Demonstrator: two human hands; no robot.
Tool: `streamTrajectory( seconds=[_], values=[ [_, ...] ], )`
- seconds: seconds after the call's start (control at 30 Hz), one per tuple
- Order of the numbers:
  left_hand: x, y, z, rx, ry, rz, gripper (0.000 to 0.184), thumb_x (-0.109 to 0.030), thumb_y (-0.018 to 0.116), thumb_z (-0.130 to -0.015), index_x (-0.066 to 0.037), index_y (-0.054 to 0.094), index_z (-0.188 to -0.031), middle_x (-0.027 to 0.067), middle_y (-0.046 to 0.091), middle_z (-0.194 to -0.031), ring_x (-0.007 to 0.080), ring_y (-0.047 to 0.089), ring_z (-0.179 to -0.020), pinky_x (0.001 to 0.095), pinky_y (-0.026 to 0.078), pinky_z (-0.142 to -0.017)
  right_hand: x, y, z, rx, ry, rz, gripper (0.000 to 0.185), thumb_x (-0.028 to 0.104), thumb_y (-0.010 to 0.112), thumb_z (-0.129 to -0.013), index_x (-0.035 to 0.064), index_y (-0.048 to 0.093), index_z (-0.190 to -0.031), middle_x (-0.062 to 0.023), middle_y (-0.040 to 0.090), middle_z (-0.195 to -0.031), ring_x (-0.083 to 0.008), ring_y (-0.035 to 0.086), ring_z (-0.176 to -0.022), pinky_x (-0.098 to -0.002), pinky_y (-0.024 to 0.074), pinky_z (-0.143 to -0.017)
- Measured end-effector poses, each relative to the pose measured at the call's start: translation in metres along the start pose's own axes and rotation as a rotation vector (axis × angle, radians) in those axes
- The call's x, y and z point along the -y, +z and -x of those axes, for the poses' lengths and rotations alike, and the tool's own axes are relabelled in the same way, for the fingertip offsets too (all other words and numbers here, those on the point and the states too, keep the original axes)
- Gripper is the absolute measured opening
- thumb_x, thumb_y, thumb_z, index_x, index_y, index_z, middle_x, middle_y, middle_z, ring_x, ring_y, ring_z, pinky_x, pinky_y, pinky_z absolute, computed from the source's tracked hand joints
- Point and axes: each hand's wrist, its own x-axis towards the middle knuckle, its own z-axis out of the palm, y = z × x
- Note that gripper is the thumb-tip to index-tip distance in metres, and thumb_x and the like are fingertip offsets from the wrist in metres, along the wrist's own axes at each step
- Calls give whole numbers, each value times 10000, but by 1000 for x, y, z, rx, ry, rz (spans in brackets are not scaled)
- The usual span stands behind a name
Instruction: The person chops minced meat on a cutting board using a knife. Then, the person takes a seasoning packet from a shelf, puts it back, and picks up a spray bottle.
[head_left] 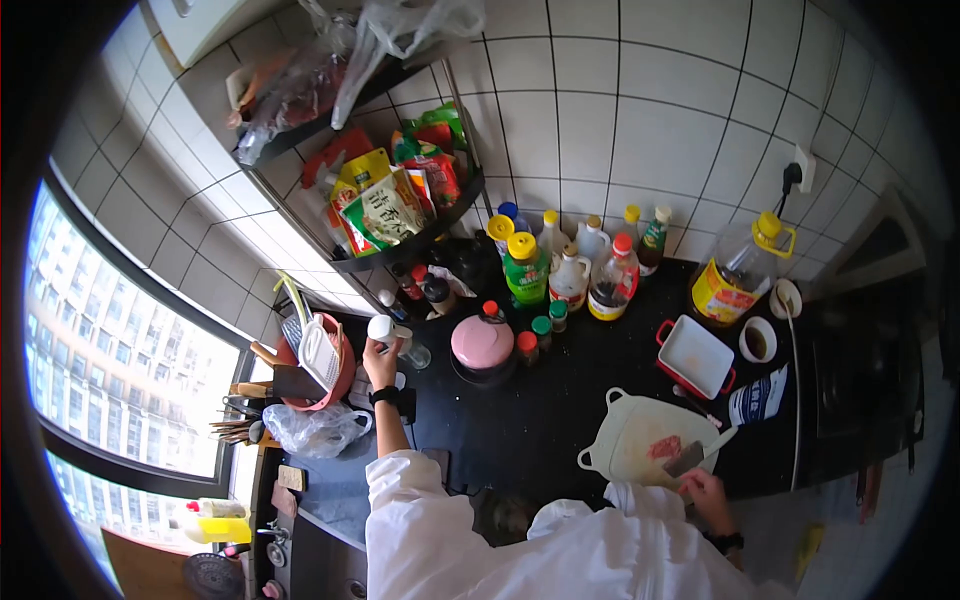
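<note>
My left hand (pixel 381 362) reaches to the back left of the counter and is closed around a white-capped container (pixel 383 328). Beside that hand is a small clear glass jar (pixel 417 355); I cannot tell whether it is part of the same container. At the front right, my right hand (pixel 710 500) hangs by the near edge of the pale cutting board (pixel 625 440), fingers curled together with no object visible in them. On the board lies some sliced raw meat (pixel 664 447), with the cleaver (pixel 686 460) next to it, its pale handle pointing right.
A pink lidded pot (pixel 482 343) stands mid-counter, near small spice jars (pixel 541 327) and sauce bottles (pixel 612 275). Right of these are a large oil jug (pixel 735 270), a red-and-white baking dish (pixel 695 357) and a bowl of dark liquid (pixel 757 340). A shelf (pixel 420 235) overhangs the back left.
</note>
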Motion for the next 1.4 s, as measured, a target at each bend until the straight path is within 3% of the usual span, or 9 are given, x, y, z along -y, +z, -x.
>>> streamTrajectory(
  seconds=[0.17,0.3,0.33,0.4,0.5,0.9,1.4],
  values=[
    [11,8,0,-27,14,53,492,-306,811,-742,-26,632,-1106,163,707,-970,297,673,-932,382,512,-835,2,2,-7,-16,-29,-55,138,42,526,-930,1,647,-984,-83,703,-753,-123,666,-714,-260,491,-663],
    [25,21,-1,-50,50,63,510,-198,804,-705,-9,545,-1101,159,671,-985,296,664,-917,384,515,-807,11,1,-9,2,-49,-47,133,36,523,-935,2,644,-979,-92,700,-757,-128,668,-721,-265,495,-673],
    [29,26,-2,-41,44,104,583,-232,826,-679,-1,527,-1123,189,643,-1035,330,638,-980,415,500,-840,10,1,-10,6,-46,-51,133,33,522,-936,2,643,-980,-93,699,-759,-127,667,-722,-265,495,-675],
    [16,26,6,-57,-5,-206,641,-286,843,-707,21,501,-1154,195,619,-1115,326,618,-1047,401,491,-880,6,1,-11,12,-44,-51,133,32,521,-935,1,642,-980,-96,699,-763,-135,672,-724,-268,501,-678],
    [5,31,11,-111,-42,-99,776,-392,864,-644,11,480,-1184,246,569,-1146,411,554,-1095,480,446,-920,-2,0,-14,18,-44,-47,132,33,523,-932,-2,641,-978,-104,700,-768,-153,685,-726,-274,512,-680],
    [-16,43,11,-216,-78,94,697,-376,857,-654,29,540,-1124,224,600,-1098,384,596,-1033,455,467,-893,-13,-5,-5,-12,-31,-59,115,40,537,-934,4,640,-967,-85,684,-746,-141,673,-703,-272,505,-656],
    [-14,41,10,-220,-49,43,711,-386,851,-647,1,545,-1158,220,606,-1134,381,594,-1067,451,461,-916,-22,0,3,-11,-25,-50,126,51,536,-930,0,641,-978,-87,680,-745,-145,668,-700,-282,504,-655]
  ],
)
